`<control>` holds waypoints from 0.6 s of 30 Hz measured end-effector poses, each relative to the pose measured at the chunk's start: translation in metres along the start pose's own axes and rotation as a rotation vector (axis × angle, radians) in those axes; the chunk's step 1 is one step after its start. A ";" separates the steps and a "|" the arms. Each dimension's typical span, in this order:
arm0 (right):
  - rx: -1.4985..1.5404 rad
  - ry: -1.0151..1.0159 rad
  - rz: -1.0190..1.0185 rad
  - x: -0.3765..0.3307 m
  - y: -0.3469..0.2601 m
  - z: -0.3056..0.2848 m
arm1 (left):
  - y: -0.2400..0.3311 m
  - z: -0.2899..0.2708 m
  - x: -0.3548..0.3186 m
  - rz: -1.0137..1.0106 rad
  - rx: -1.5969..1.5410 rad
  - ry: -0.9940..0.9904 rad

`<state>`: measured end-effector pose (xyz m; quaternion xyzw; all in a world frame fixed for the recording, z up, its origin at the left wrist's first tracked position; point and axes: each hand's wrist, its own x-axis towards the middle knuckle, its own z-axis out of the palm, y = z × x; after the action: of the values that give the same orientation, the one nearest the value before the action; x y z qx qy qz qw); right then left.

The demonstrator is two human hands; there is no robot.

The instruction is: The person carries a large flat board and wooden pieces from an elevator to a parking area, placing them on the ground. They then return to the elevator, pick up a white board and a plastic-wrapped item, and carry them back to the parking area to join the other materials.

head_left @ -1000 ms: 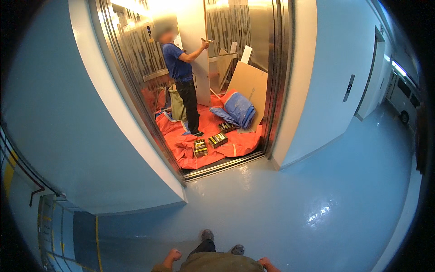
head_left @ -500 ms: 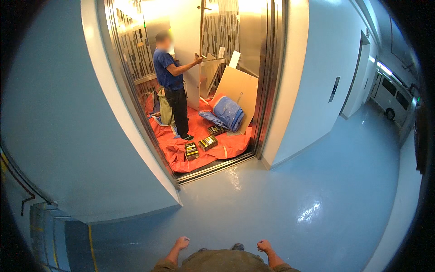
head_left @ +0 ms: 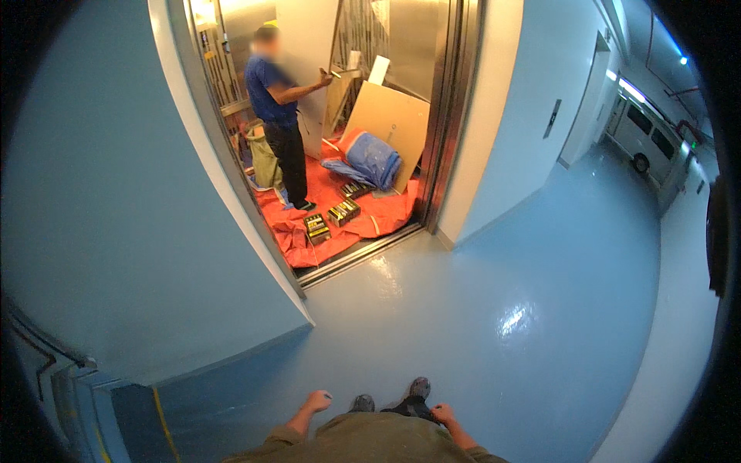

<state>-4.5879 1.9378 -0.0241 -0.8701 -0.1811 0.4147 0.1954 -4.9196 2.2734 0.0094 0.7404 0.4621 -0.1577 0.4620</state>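
My left hand [head_left: 317, 400] hangs low in front of my body, its fingers curled. A tiny dark spot shows at its fingertips, too small to name. To the right, my right hand [head_left: 443, 414] hangs near my thigh, also curled, and its palm side is hidden. Both hands are apart from any large object. Ahead, inside an open elevator [head_left: 440, 154], a co-worker [head_left: 270, 92] in a blue shirt stands beside a tall pale panel [head_left: 305, 46]. One of that person's hands is raised with a thin object in it.
Orange sheeting [head_left: 293, 251] covers the elevator floor, bearing several black-and-yellow boxes [head_left: 344, 212], a folded blue tarp [head_left: 374, 162], a leaning brown board [head_left: 394, 119] and a green sack [head_left: 266, 158]. Glossy blue floor [head_left: 494, 285] leads right toward a parked van [head_left: 648, 139]. A wall [head_left: 100, 193] stands left.
My feet have come further into view, the right one forward. Both hands have shifted slightly, and the elevator sits higher and a little left in view. The co-worker's hand stays raised.
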 end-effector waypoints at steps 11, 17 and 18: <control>0.016 0.224 0.065 -0.080 0.033 0.028 | 0.025 0.003 0.005 0.133 0.175 0.013; 0.369 0.102 0.197 -0.106 0.048 0.022 | 0.048 0.018 -0.005 0.138 0.202 0.002; 0.466 0.095 0.203 -0.113 0.050 0.021 | 0.048 0.025 -0.009 0.122 0.221 0.004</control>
<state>-4.6636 1.8453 0.0129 -0.8338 0.0172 0.4212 0.3563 -4.8797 2.2409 0.0278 0.8139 0.3967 -0.1778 0.3854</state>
